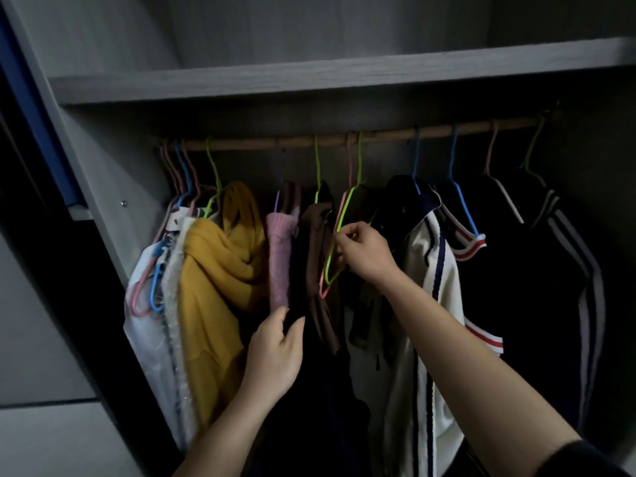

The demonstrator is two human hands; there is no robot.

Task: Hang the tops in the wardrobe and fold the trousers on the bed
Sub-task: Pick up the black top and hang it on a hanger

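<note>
My right hand [364, 251]: pinching the green hanger [360, 160] by its sloping edge.
My left hand [275, 349]: relaxed, fingertips at the pink knit's [279, 256] hem.
Rail [247, 144]: hooks crowded left, looser mid-span.

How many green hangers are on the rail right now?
4 green hangers: one at the left by the yellow top, one in the middle, one beside it pinched by the right hand, one at the far right. Others may be hidden in the dark.

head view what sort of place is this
The inside of a clothes wardrobe, probably in a home bedroom. A wooden rail carries coloured hangers with tops such as a mustard top and a white jacket, a shelf runs above, and the right hand pinches a green hanger.
</note>
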